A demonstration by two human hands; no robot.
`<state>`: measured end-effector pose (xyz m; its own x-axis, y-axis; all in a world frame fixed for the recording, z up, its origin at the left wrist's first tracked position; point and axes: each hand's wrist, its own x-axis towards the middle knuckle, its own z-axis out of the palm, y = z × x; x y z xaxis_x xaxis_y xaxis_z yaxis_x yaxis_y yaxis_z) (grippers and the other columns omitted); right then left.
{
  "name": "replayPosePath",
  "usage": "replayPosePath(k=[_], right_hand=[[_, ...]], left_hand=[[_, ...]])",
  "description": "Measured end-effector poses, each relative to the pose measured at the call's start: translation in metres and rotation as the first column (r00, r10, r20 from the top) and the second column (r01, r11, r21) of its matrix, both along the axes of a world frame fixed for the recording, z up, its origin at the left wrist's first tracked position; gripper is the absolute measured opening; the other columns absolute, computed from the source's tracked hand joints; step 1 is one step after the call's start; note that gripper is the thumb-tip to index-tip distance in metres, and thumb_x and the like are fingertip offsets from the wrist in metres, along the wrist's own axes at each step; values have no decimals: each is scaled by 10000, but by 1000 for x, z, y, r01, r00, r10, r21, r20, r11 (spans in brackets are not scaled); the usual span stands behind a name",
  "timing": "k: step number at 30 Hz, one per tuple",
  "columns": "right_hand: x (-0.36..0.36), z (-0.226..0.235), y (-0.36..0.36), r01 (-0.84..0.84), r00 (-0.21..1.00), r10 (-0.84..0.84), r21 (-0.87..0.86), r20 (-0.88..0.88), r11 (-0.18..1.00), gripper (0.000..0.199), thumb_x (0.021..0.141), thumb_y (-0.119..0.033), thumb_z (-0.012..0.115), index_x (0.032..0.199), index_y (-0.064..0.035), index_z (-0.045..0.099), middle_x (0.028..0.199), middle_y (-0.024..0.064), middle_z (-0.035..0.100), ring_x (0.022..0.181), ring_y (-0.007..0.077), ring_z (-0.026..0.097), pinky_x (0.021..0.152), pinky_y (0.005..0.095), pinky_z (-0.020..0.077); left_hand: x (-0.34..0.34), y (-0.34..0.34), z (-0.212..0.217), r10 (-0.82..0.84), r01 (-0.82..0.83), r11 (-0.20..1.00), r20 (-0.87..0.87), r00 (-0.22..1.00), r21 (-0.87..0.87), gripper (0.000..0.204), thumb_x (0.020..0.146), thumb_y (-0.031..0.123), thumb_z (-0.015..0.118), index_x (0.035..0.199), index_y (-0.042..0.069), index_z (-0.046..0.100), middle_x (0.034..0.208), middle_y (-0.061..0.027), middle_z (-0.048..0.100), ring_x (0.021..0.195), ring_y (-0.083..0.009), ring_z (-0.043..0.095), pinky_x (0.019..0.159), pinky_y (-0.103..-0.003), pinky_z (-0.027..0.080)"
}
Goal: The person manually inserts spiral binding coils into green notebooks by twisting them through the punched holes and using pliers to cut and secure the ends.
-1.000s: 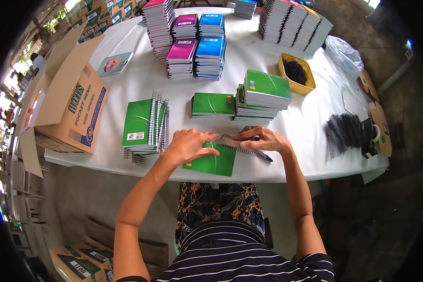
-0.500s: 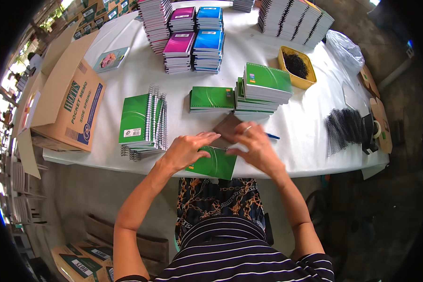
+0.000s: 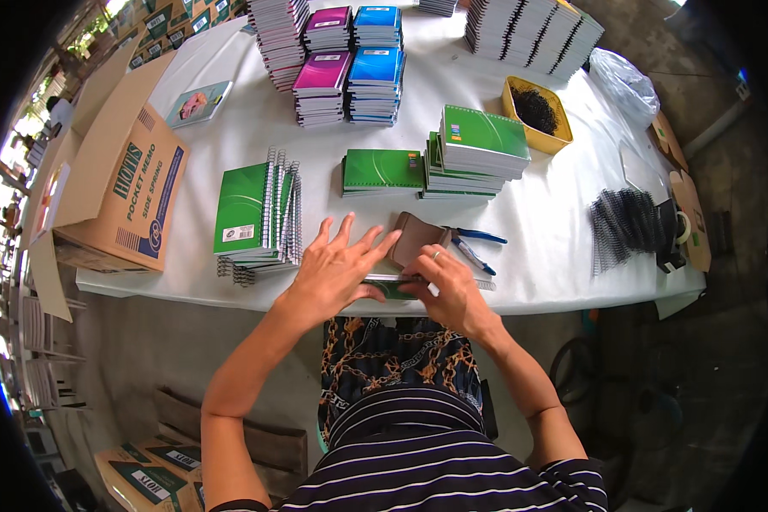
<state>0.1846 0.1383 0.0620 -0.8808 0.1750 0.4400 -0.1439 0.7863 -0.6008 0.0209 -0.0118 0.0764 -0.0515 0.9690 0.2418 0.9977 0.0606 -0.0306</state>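
Note:
A small green notebook (image 3: 391, 291) is tilted up on its edge at the table's front, its long side toward me. My right hand (image 3: 449, 288) pinches its right end between thumb and fingers. My left hand (image 3: 333, 269) is open over its left end, fingers spread, the thumb against the cover; the palm hides part of the notebook. Just beyond lies a brown block (image 3: 418, 240), with blue-handled pliers (image 3: 480, 234) and a pen (image 3: 473, 255) beside it. To the left is a stack of spiral-bound green notebooks (image 3: 246, 213).
Farther off are green notebook stacks (image 3: 478, 145), purple notebooks (image 3: 322, 70), blue notebooks (image 3: 375, 66) and a yellow tray of black wire pieces (image 3: 563, 128). An open carton (image 3: 149, 192) stands left. Black spiral coils (image 3: 623, 226) and a tape dispenser (image 3: 672, 232) lie right.
The green notebook has gone from lying flat to tilted on edge. My left hand has spread its fingers, and my right hand has drawn back from the brown block to the notebook, uncovering the pliers.

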Motion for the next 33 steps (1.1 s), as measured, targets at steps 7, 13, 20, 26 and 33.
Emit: replayPosePath(k=[7, 13, 20, 26, 33], right_hand=[[-1, -9, -9, -33, 994, -11, 390, 109, 920, 138, 844, -88, 649, 955, -30, 591, 966, 104, 578, 933, 286, 569, 796, 400, 444], [-4, 5, 40, 25, 968, -39, 57, 248, 998, 240, 887, -60, 625, 1114, -58, 548, 1132, 119, 588, 975, 353, 584, 851, 470, 450], [-23, -19, 68, -137, 929, 45, 228, 367, 964, 547, 749, -324, 803, 1175, -65, 578, 1252, 171, 582, 1112, 350, 599, 1000, 425, 460], [-27, 23, 101, -363, 707, 570, -477, 418, 800, 542, 877, -417, 650, 1235, -12, 651, 1189, 165, 676, 1094, 266, 637, 977, 369, 470], [-40, 20, 100, -365, 733, 590, -535, 339, 762, 553, 902, -406, 611, 1208, 53, 643, 1178, 209, 666, 1110, 323, 628, 1009, 386, 437]], left_hand=[[3, 7, -12, 172, -58, 910, 245, 954, -411, 484, 850, 342, 691, 1316, 257, 591, 1049, -61, 713, 867, -293, 695, 707, -450, 554], [-14, 5, 4, 173, -28, 864, 245, 954, -502, 489, 836, 419, 685, 1308, 344, 581, 1048, -40, 715, 816, -295, 697, 676, -426, 554], [-14, 1, -16, 82, -40, 989, 301, 950, -145, 683, 776, 535, 680, 1401, 333, 493, 1193, -33, 682, 1014, -268, 675, 739, -394, 577], [-8, 3, -35, 132, -154, 985, 239, 962, 77, 775, 745, 580, 671, 1438, 310, 456, 1198, -30, 681, 970, -275, 695, 721, -396, 589], [-13, 3, -24, 267, -233, 962, 330, 906, -139, 787, 734, 603, 673, 1431, 300, 468, 1057, -71, 711, 853, -288, 710, 625, -404, 587]])
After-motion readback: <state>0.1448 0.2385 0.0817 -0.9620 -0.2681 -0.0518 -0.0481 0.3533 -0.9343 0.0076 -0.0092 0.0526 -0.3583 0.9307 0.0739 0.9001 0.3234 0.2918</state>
